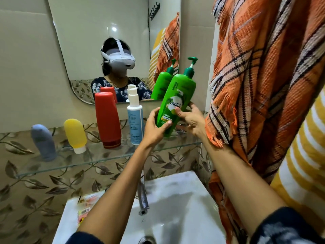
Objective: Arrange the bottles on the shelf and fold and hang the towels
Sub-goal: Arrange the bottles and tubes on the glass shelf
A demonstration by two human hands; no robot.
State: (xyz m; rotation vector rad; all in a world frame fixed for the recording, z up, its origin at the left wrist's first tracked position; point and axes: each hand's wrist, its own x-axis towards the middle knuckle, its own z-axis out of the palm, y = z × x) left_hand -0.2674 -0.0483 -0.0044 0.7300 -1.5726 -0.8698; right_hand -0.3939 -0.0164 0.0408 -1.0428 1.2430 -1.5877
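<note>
A tall green pump bottle point(179, 92) stands tilted at the right end of the glass shelf point(91, 158). My left hand point(155, 128) grips its lower left side and my right hand point(190, 118) grips its right side. Along the shelf to the left stand a white and blue pump bottle point(135, 118), a red bottle point(107, 120), a yellow bottle point(75, 134) and a grey bottle point(44, 141). An orange plaid towel point(263, 81) hangs at the right over my right forearm, with a yellow striped towel point(302, 164) behind it.
A mirror point(109, 41) above the shelf reflects a person with a headset and the bottles. Below are a white sink point(175, 205) with a metal tap point(142, 192) and a colourful packet point(86, 206) on its left rim. Leaf-patterned tiles cover the wall.
</note>
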